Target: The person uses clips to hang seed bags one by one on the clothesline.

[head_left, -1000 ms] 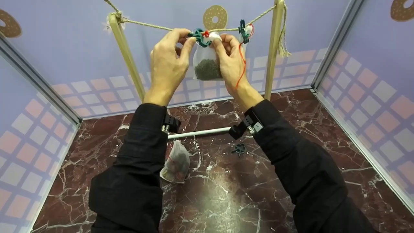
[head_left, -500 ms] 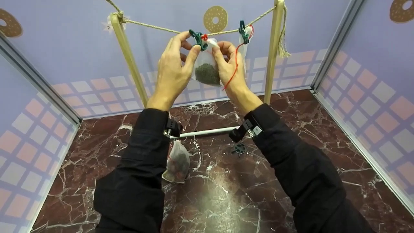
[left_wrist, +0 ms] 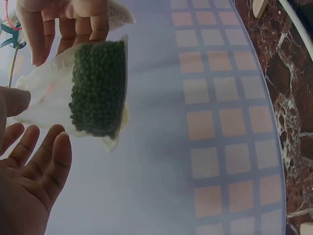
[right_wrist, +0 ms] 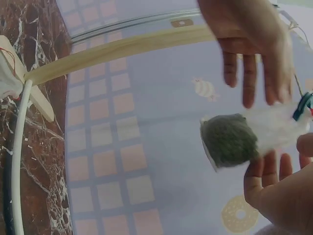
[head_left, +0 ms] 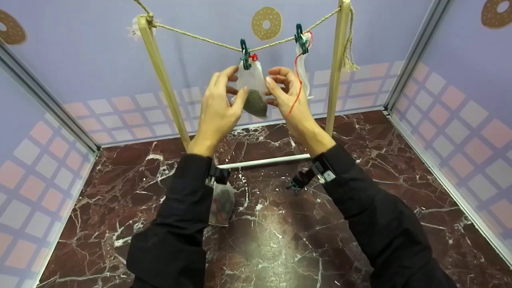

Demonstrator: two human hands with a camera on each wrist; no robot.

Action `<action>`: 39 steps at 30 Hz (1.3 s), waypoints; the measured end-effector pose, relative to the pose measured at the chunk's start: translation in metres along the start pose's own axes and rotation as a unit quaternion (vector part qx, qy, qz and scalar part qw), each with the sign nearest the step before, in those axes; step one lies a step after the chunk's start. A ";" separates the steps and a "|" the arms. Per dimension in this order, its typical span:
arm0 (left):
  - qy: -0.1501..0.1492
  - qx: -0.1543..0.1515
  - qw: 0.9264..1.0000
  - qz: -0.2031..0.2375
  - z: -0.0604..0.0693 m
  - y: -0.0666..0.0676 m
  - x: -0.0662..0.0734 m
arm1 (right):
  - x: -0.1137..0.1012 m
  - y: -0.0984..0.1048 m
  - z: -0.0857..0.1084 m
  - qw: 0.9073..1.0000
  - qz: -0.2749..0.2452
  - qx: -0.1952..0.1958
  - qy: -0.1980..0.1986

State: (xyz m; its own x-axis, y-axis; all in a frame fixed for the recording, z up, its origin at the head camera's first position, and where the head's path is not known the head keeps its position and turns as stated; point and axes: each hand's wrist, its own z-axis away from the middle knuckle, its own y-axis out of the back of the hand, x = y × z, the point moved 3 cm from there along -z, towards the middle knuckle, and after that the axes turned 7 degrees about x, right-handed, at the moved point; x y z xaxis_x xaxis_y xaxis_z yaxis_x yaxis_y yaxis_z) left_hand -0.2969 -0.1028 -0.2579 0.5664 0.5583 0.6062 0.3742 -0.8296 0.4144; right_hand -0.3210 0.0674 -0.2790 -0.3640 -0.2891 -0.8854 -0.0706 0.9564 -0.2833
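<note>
A white mesh bag (head_left: 251, 79) with small green grains in its bottom (left_wrist: 98, 88) hangs from the rope (head_left: 196, 37). A dark green clip (head_left: 245, 55) holds its neck there, beside a red tie (head_left: 253, 57). To the bag's left is my left hand (head_left: 220, 106), fingers spread and relaxed. My right hand (head_left: 292, 94) stands at its right side with loosely bent fingers, close to the bag but not gripping it. Whether any fingertip touches the mesh I cannot tell. A second green clip (head_left: 301, 39) holds another white bag (head_left: 303, 78) on the rope, its red string hanging before my right hand.
Wooden posts (head_left: 160, 76) carry the rope at both sides, with a white bar (head_left: 264, 161) low between them. On the marbled surface lie a filled mesh bag (head_left: 222, 204), partly behind my left sleeve, and a loose clip (head_left: 294, 185). Printed panels stand around.
Both hands have let go of the clip and the bag's neck and moved down beside the bag. The clip now stands upright on the rope, which sags under the hanging bag.
</note>
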 end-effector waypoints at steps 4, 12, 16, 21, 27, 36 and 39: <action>0.012 -0.011 1.000 0.026 0.020 -0.004 -0.010 | 0.007 0.018 0.013 0.999 0.018 -0.034 -0.021; 0.002 -0.025 0.999 0.022 0.066 -0.012 -0.027 | 0.030 0.077 0.054 0.986 0.135 -0.090 -0.022; -0.011 -0.013 1.000 0.018 0.091 -0.020 -0.031 | 0.040 0.106 0.077 0.974 0.205 -0.097 -0.015; -0.028 -0.008 0.999 0.025 0.125 -0.036 -0.039 | 0.050 0.128 0.100 0.953 0.290 -0.093 -0.003; 0.010 -0.031 0.999 0.038 0.155 -0.052 -0.052 | 0.065 0.139 0.112 0.904 0.410 -0.117 0.041; 0.046 -0.096 0.994 0.006 0.176 -0.074 -0.063 | 0.103 0.130 0.123 0.814 0.515 -0.259 0.071; 0.054 -0.124 0.991 -0.022 0.182 -0.081 -0.063 | 0.113 0.129 0.126 0.779 0.547 -0.298 0.070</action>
State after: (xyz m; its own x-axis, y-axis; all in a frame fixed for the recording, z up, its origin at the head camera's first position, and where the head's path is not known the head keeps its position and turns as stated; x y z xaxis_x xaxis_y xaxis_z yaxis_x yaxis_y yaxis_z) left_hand -0.2289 -0.0721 -0.4534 0.4673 0.6029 0.6466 0.1980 -0.7842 0.5881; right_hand -0.2542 0.1533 -0.4623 -0.6044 0.6799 -0.4152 -0.0507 0.4873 0.8718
